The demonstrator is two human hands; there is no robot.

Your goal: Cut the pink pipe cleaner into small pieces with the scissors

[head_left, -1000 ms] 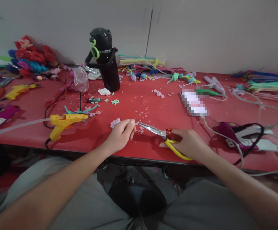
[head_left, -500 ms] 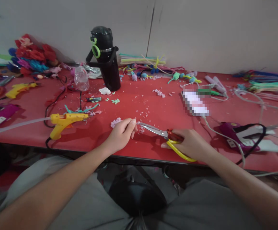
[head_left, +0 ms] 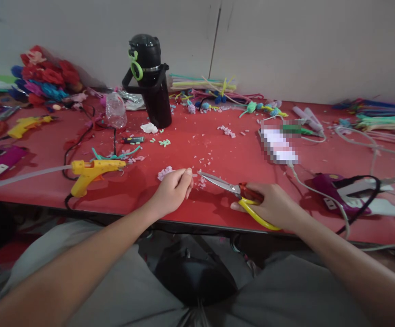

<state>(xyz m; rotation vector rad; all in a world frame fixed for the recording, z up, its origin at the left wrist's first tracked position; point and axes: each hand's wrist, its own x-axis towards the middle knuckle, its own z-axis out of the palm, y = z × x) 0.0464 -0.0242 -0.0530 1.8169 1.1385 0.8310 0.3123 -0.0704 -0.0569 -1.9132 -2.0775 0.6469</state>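
My left hand (head_left: 176,190) is closed in a pinch, thumb pressed on the fingers. From it juts the tip of a pale pink strip (head_left: 194,175), which looks like a piece of pipe cleaner; the rest is hidden. My right hand (head_left: 269,204) is wrapped round the red and yellow handles of scissors (head_left: 223,184). Their blades point left, with the tips just right of the strip's end. Tiny pink clippings (head_left: 202,181) lie scattered under and behind the blades. A small heap of pink pieces (head_left: 165,172) rests behind my left wrist.
A yellow glue gun (head_left: 93,172) lies left on the red table (head_left: 190,211), its cord over the front edge. Behind stand a black flask (head_left: 158,102) and a clear plastic cup (head_left: 116,111). To the right are a blurred-out phone-like device (head_left: 279,145), cables and a purple power strip (head_left: 337,195).
The scissors' tips have drawn slightly right, away from my left fingers, leaving a small gap at the pink strip's end. My left hand is nearly where it was.
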